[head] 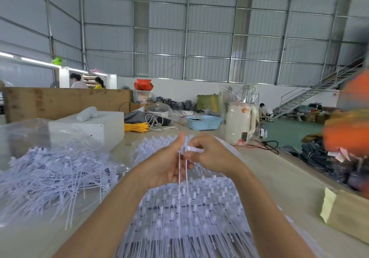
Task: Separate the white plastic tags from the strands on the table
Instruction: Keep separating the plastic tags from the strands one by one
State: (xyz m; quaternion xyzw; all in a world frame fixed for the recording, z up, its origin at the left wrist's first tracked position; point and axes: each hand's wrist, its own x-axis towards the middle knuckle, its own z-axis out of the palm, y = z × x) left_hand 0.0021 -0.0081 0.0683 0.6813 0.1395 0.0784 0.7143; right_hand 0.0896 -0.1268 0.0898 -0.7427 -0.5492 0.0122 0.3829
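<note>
Both of my hands are raised above the table in the middle of the view. My left hand [167, 164] pinches thin white strands [182, 175] that hang down from its fingers. My right hand [209, 154] pinches a small white plastic tag [192, 149] at the top of those strands, right beside my left thumb. Beneath my hands lies a wide mat of joined white tags and strands [191, 203]. A loose pile of white tag strands [54, 174] lies on the table to the left.
A clear plastic bag [22, 136] and a white box [99, 126] stand behind the left pile. A blue basket [204, 122], yellow cable [135, 127] and a cream kettle [240, 122] sit further back. A cardboard box [345, 213] is at the right edge.
</note>
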